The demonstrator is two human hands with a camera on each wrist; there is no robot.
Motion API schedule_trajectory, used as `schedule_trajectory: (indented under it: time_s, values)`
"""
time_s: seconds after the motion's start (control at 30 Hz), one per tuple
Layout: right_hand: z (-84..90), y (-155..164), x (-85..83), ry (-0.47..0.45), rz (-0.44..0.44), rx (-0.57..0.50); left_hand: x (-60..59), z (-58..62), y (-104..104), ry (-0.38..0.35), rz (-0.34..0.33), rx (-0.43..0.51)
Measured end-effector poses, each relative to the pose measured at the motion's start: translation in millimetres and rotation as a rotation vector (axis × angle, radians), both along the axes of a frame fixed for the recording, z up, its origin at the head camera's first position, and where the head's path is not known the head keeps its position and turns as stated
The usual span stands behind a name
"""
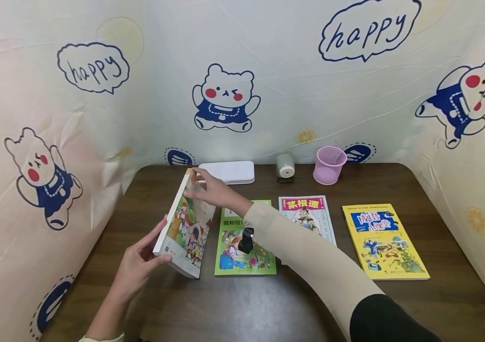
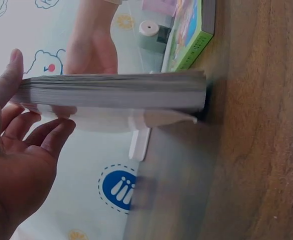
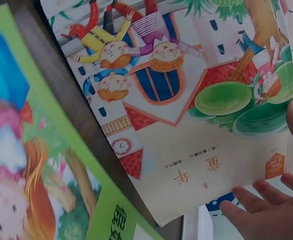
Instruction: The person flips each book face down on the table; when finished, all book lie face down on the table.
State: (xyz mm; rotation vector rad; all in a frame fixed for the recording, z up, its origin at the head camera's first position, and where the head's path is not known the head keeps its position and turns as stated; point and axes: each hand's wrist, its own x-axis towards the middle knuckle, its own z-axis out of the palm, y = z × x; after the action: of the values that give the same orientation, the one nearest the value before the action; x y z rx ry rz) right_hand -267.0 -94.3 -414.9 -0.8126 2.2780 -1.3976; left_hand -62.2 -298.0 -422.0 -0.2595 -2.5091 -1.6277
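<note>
A thick paperback book (image 1: 191, 232) stands upright on the left of the table, its white spine uppermost and its illustrated cover turned right. My left hand (image 1: 137, 268) grips the near end of the spine between thumb and fingers. At the far top corner, my right hand (image 1: 214, 190) holds the book by its edge. The right wrist view shows the cover (image 3: 161, 75) with cartoon children and a red-roofed house. In the left wrist view the page edges (image 2: 111, 91) are seen end-on, and a pale sheet or cover (image 2: 161, 118) splays away from them.
A green book (image 1: 228, 251), a pink-and-white book (image 1: 311, 213) partly behind my right arm, and a yellow book (image 1: 388, 242) lie to the right. Along the back stand a white case (image 1: 234, 171), a small green-grey object (image 1: 285, 166) and a pink cup (image 1: 329, 166).
</note>
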Motion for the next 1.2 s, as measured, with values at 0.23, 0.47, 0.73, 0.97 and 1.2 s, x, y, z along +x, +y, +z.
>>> schedule_trajectory:
  time_s: [0.23,0.47,0.73,0.97,1.2]
  values:
    - [3.4,-5.2,3.8,-0.162,-0.042,-0.161,0.9,4.3,-0.8,0.044,-0.073,0.022]
    - [-2.3,-11.3,4.4,-0.274,-0.027,-0.258,4.2,10.6,-8.5,0.086,-0.21,-0.057]
    - [-5.6,-3.7,2.9,-0.308,0.008,-0.311,5.0,7.2,-3.9,0.146,-0.222,-0.18]
    - [-8.4,11.2,0.9,-0.291,0.017,-0.317,1.4,-2.8,15.6,0.203,-0.23,-0.081]
    - [-13.9,24.2,-0.6,-0.272,0.041,-0.326,-0.8,-11.2,26.7,0.162,-0.223,-0.04]
